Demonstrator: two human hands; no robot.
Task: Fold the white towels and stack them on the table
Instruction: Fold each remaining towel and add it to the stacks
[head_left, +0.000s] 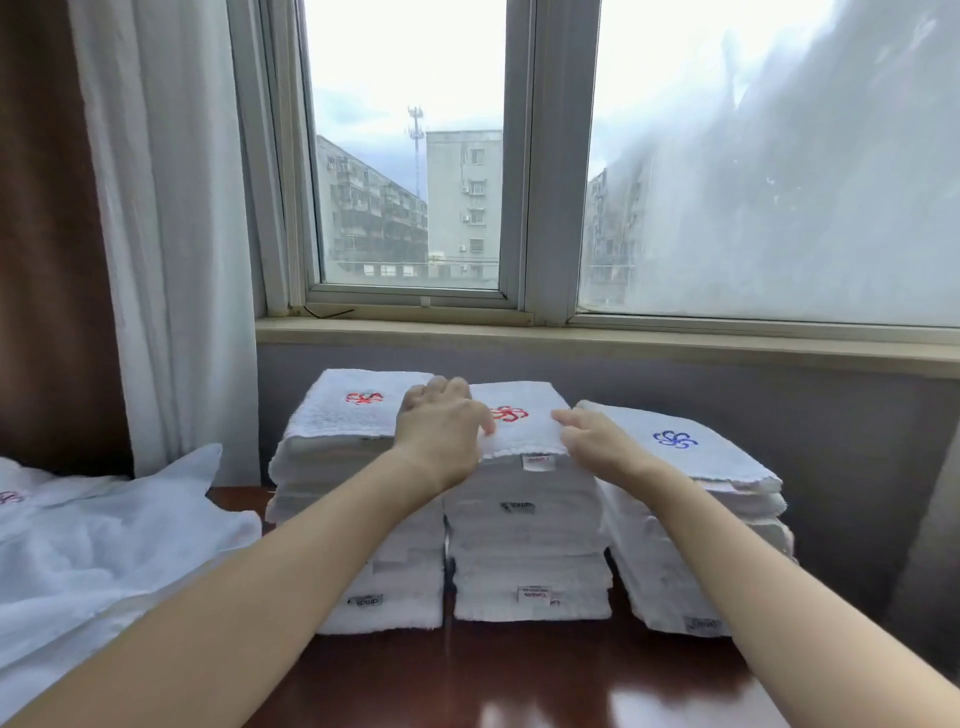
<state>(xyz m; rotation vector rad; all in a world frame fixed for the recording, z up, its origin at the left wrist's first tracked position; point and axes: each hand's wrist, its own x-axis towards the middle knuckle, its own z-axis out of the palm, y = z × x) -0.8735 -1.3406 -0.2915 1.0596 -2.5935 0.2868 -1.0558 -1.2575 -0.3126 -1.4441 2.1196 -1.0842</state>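
Observation:
Three stacks of folded white towels stand side by side on the dark wooden table (519, 680): a left stack (358, 519) topped by a red emblem, a middle stack (530, 545), and a right stack (696, 525) topped by a blue emblem. The top towel (519, 431) of the middle stack shows a red emblem. My left hand (441, 431) holds its left edge, fingers curled over the side and thumb on top. My right hand (597, 441) pinches its front right corner, thumb on top.
A heap of loose, unfolded white towels (104, 551) lies at the left of the table. Behind the stacks are a grey wall and a window sill (571, 338). A white curtain (171, 234) hangs at the left.

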